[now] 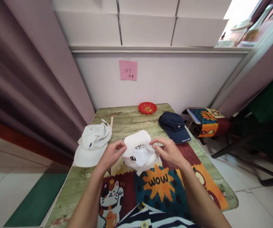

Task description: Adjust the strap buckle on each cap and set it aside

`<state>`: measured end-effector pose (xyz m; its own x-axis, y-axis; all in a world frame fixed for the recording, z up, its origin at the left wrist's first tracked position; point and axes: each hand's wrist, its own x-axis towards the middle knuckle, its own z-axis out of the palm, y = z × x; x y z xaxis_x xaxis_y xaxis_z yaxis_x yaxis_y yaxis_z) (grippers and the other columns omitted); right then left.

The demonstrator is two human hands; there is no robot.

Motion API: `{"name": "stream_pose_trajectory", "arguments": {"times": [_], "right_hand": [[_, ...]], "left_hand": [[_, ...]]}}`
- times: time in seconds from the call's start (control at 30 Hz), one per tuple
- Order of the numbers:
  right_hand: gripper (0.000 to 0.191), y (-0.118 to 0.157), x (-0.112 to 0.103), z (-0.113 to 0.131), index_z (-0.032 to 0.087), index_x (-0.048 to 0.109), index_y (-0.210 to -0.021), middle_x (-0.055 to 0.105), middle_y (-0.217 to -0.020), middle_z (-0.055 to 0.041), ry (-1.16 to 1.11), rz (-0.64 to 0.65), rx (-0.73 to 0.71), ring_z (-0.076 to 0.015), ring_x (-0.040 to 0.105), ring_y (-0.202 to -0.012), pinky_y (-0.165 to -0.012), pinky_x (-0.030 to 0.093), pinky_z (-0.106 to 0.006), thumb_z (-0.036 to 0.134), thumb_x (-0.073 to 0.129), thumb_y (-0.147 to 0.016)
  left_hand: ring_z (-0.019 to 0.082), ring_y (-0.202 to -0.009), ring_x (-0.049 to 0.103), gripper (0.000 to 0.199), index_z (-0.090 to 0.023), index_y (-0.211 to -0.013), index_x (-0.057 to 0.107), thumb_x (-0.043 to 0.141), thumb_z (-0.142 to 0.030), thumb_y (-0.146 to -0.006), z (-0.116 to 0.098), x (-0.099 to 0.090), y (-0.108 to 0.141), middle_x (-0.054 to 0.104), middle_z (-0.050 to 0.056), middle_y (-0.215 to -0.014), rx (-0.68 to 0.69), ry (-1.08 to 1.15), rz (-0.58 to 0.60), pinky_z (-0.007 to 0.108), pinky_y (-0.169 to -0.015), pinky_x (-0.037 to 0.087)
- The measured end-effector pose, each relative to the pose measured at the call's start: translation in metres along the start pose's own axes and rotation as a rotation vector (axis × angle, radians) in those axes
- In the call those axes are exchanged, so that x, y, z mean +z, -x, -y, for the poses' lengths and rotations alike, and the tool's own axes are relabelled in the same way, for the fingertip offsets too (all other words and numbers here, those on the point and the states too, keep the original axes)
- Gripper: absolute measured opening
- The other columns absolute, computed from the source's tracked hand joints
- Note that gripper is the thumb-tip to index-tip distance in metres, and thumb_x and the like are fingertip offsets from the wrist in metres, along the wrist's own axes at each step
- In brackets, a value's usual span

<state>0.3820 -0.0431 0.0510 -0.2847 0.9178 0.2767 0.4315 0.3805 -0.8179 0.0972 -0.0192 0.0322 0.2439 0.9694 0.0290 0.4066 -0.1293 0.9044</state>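
A white cap with black "CK" lettering [139, 148] lies crumpled in the middle of the table. My left hand [112, 154] pinches its left edge between thumb and fingers. My right hand [168, 151] grips its right side, fingers curled over the fabric. Both forearms reach in from the bottom of the view. The cap rests partly on a colourful cartoon cloth [161, 186] printed with "WOW" and a cat.
A cream cap [93, 142] lies at the left of the green table [124, 122]. A navy cap [174, 126] sits at the right, a red dish [147, 108] at the back edge. A stool with a patterned cloth [207, 122] stands right of the table. A pink note [128, 70] hangs on the wall.
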Motion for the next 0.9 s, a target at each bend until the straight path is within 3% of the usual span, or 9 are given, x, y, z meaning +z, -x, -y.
{"name": "stream_pose_trajectory", "arguments": {"times": [0.07,0.17,0.3,0.4,0.5,0.6,0.67,0.77,0.9], "right_hand": [[0.018,0.008,0.003,0.016,0.026,0.073,-0.102,0.075,-0.102,-0.0062,0.037,0.095,-0.137,-0.0265,0.067,-0.099,-0.097,0.045,-0.044,0.033,0.063,-0.090],[0.028,0.020,0.008,0.025,0.031,0.072,-0.112,0.072,-0.114,-0.0069,0.081,0.216,-0.268,-0.0280,0.063,-0.112,-0.114,0.029,-0.053,0.040,0.070,-0.086],[0.038,0.028,0.014,0.016,0.032,0.071,-0.116,0.071,-0.114,-0.0089,0.140,0.193,-0.244,-0.0315,0.058,-0.120,-0.116,0.022,-0.057,0.042,0.077,-0.080],[0.027,0.027,0.021,0.005,0.031,0.075,-0.105,0.073,-0.098,-0.0073,0.226,0.197,-0.206,-0.0291,0.063,-0.105,-0.116,0.022,-0.055,0.037,0.078,-0.079],[0.011,0.021,0.027,-0.002,0.029,0.075,-0.094,0.072,-0.084,-0.0062,0.309,0.228,-0.222,-0.0251,0.065,-0.088,-0.106,0.035,-0.049,0.034,0.070,-0.087],[0.016,0.011,0.027,-0.003,0.025,0.072,-0.089,0.071,-0.084,-0.0063,0.269,0.197,-0.204,-0.0225,0.064,-0.082,-0.083,0.045,-0.036,0.035,0.060,-0.093],[0.017,0.001,0.023,-0.001,0.023,0.068,-0.088,0.070,-0.081,-0.0044,0.170,0.090,-0.141,-0.0195,0.062,-0.075,-0.070,0.044,-0.031,0.033,0.055,-0.094],[0.015,-0.015,0.016,0.007,0.022,0.060,-0.088,0.068,-0.074,-0.0012,-0.029,-0.095,-0.035,-0.0166,0.061,-0.066,-0.065,0.043,-0.028,0.031,0.051,-0.095],[0.017,-0.035,0.013,0.017,0.021,0.056,-0.096,0.067,-0.074,-0.0002,-0.357,-0.181,0.031,-0.0153,0.063,-0.064,-0.064,0.048,-0.028,0.038,0.055,-0.093]], "left_hand": [[0.021,-0.074,0.059,0.018,-0.021,-0.080,0.071,0.065,-0.037,-0.083,-0.003,0.003,0.007,0.067,0.003,-0.075,0.014,-0.055,-0.001,0.028,-0.066,0.044],[0.020,-0.074,0.060,0.018,-0.022,-0.087,0.072,0.062,-0.037,-0.086,-0.008,0.005,0.019,0.070,0.004,-0.085,0.059,-0.130,-0.044,0.029,-0.066,0.044],[0.016,-0.063,0.055,0.024,-0.025,-0.103,0.072,0.066,-0.035,-0.082,-0.014,0.011,0.031,0.069,0.005,-0.107,0.099,-0.189,-0.072,0.030,-0.062,0.043],[0.016,-0.059,0.054,0.038,-0.027,-0.113,0.069,0.072,-0.029,-0.075,-0.016,0.027,0.034,0.068,0.005,-0.108,0.102,-0.185,-0.028,0.032,-0.064,0.044],[0.019,-0.063,0.057,0.029,-0.024,-0.102,0.071,0.072,-0.024,-0.072,-0.012,0.046,0.028,0.068,0.004,-0.091,0.094,-0.202,-0.051,0.034,-0.069,0.044],[0.021,-0.067,0.058,0.015,-0.023,-0.086,0.069,0.070,-0.022,-0.071,-0.009,0.056,0.013,0.064,0.003,-0.080,0.100,-0.161,-0.116,0.034,-0.070,0.043],[0.020,-0.064,0.056,0.015,-0.023,-0.084,0.065,0.070,-0.023,-0.070,-0.009,0.053,0.000,0.061,0.000,-0.073,0.097,-0.130,-0.177,0.032,-0.067,0.041],[0.017,-0.056,0.051,0.021,-0.023,-0.084,0.057,0.072,-0.026,-0.070,-0.013,0.042,-0.019,0.054,-0.005,-0.062,0.071,-0.084,-0.238,0.029,-0.061,0.036],[0.014,-0.053,0.046,0.025,-0.023,-0.080,0.055,0.075,-0.032,-0.069,-0.020,0.030,-0.031,0.050,-0.007,-0.055,0.046,0.009,-0.257,0.026,-0.057,0.032]]}}
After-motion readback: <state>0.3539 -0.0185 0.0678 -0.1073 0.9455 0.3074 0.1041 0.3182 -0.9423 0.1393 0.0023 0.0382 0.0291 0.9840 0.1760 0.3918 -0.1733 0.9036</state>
